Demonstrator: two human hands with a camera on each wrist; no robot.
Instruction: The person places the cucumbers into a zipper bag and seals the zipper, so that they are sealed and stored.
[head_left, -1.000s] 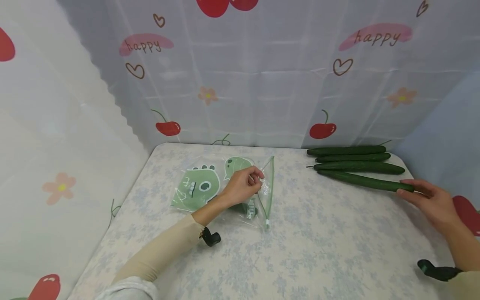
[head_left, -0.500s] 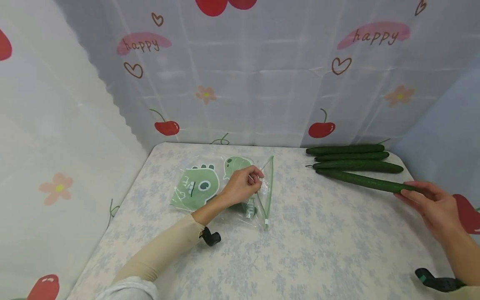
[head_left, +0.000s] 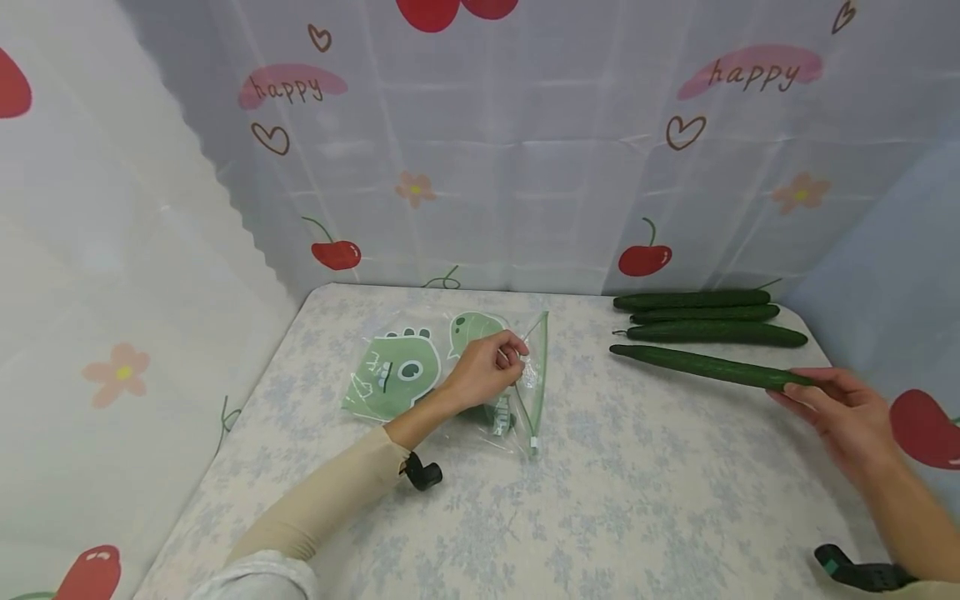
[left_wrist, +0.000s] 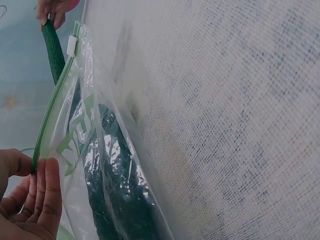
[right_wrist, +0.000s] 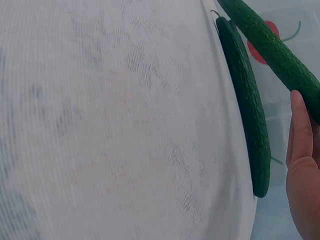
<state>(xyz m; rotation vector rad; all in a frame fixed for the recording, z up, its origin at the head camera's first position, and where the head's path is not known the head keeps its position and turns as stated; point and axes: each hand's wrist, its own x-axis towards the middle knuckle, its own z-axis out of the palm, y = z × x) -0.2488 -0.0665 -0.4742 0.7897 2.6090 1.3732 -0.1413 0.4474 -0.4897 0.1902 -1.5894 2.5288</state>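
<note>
A clear zip bag (head_left: 397, 379) printed with green dinosaurs lies on the left half of the table. My left hand (head_left: 487, 367) pinches one green edge of its mouth and lifts it, so the mouth stands parted. In the left wrist view a white slider (left_wrist: 71, 46) sits at the end of that edge, and a dark green cucumber (left_wrist: 117, 170) shows inside the bag. My right hand (head_left: 847, 421) grips a long cucumber (head_left: 697, 365) by its right end, with the other end pointing left toward the bag. The right wrist view shows those fingers (right_wrist: 301, 130) against the cucumber's side.
Three more cucumbers (head_left: 716, 333) lie side by side at the table's back right. A patterned cloth (head_left: 600, 500) covers the table. Printed curtains (head_left: 487, 167) hang behind it and at both sides.
My right hand has lifted the front cucumber off the row and drawn it left and toward me, leaving a gap. My left hand has stayed at the bag's mouth.
</note>
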